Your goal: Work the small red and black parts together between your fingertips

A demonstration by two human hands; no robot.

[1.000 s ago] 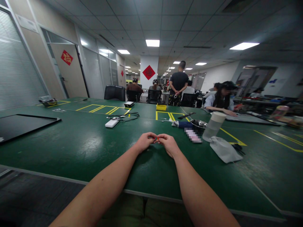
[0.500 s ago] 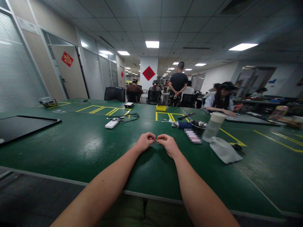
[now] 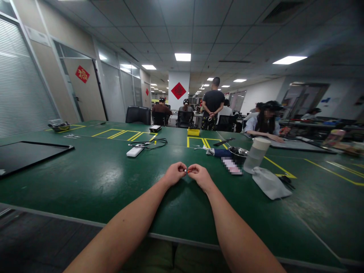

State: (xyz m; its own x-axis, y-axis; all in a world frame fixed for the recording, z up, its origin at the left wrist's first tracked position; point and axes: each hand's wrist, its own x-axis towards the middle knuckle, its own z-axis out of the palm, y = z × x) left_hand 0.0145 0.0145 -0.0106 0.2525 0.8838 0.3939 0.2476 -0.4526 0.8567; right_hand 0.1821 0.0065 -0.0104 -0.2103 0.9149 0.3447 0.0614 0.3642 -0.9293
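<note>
My left hand point(image 3: 175, 174) and my right hand point(image 3: 200, 175) meet over the green table point(image 3: 119, 189), straight ahead of me. Both are closed in a pinch, fingertips almost touching. Between them is a tiny piece with white and orange-red parts point(image 3: 187, 171), too small to name and mostly covered by the fingers. The left fingertips are at its white side, the right ones at its orange-red side.
Left of my hands lies a white power strip point(image 3: 135, 151) with a black cable. To the right are a metal bowl point(image 3: 239, 152), a clear bottle point(image 3: 256, 155) and a pale pouch point(image 3: 271, 184). A yellow box point(image 3: 193, 132) stands farther back. A person sits at the right.
The view has tipped slightly upward. Both hands stay together in a pinch, and more of the white part of the small piece shows between the fingertips.
</note>
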